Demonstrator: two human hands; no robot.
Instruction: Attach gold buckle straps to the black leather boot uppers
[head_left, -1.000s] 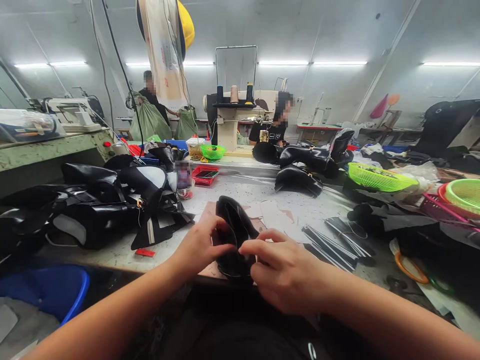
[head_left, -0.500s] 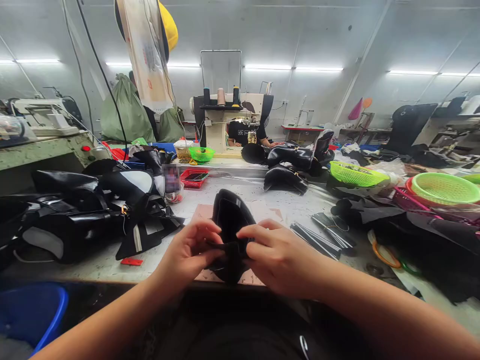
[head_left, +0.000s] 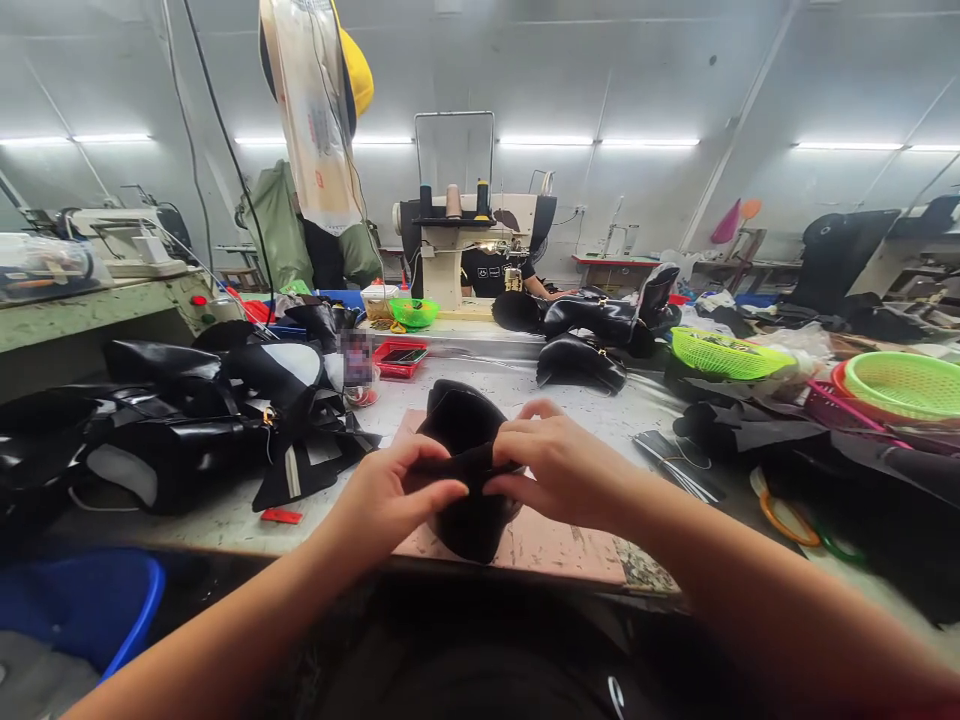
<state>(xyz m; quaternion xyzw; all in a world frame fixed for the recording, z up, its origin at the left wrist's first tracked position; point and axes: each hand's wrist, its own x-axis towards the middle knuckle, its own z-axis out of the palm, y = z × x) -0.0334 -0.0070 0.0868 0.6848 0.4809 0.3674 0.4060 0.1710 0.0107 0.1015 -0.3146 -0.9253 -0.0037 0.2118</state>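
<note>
A black boot upper (head_left: pixel 469 525) stands over the pinkish board at the table's front edge, its dark opening tipped towards me. My left hand (head_left: pixel 401 490) pinches the near rim between thumb and fingers. On the right side of the same rim, my right hand (head_left: pixel 551 462) grips the material with thumb and bent fingers. The two hands are close together, and the rim is stretched across between them. My fingers hide part of the edge. Beneath lies the pinkish board (head_left: pixel 577 552), bare to the right of the upper.
Black glossy uppers (head_left: pixel 199 445) are heaped on the left, near a small red piece (head_left: pixel 281 516). Black-and-white strips (head_left: pixel 675 465) lie to the right. A red tray (head_left: pixel 400 360) and a sewing machine (head_left: pixel 450 260) stand ahead, a co-worker (head_left: pixel 495 270) behind it. A blue bin (head_left: pixel 142 610) is at lower left.
Both hands have drawn closer together on the near rim, which now stretches between them. The upper's opening is tipped differently. My view has turned slightly left.
</note>
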